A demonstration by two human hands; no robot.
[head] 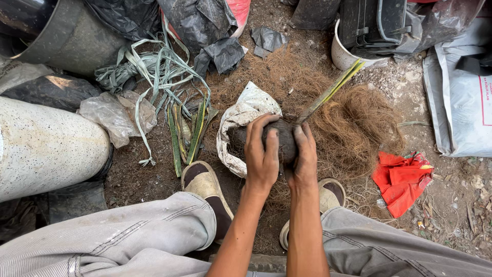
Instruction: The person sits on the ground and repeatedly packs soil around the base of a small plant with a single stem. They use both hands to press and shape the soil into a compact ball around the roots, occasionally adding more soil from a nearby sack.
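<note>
Bare soil is lying underfoot, strewn with brown fibre [353, 123]. I am watching both hands working over a white sack [241, 115]. My left hand [261, 154] is clasping a dark root ball [284, 138], fingers curled over its top. My right hand [305, 156] is pressing the ball's other side, fingers closed around it. The ball is sitting at the sack's mouth, between my two sandals [202, 182]. A green leaf [333, 90] is projecting from the ball toward a white bucket [343, 56]. Red plastic [402, 179] is lying well apart, to the right.
</note>
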